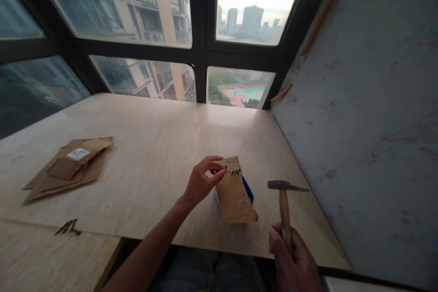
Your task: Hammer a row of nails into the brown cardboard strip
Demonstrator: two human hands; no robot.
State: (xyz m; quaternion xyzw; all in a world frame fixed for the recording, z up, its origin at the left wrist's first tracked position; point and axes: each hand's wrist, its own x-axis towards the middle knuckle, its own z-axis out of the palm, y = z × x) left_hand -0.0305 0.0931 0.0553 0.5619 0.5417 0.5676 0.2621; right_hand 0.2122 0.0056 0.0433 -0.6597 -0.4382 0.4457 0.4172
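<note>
My right hand (294,255) is wrapped around the wooden handle of a hammer (284,205), its dark metal head raised above the tabletop. A brown cardboard piece (236,196) lies in front of me over something blue (248,190). Several dark nails (236,173) stand in a row near its upper part. At the left end of that row, my left hand (205,178) pinches a small dark nail (225,168) between thumb and fingers, at the cardboard. The tip of this nail is too small to make out. Short dark marks show on the lower cardboard.
Flattened brown paper packages (73,164), one with a white label, lie on the left of the light tabletop (153,146). Several loose dark nails (69,227) rest near the front left edge. A papered wall (369,123) bounds the right side; framed windows (201,50) stand behind.
</note>
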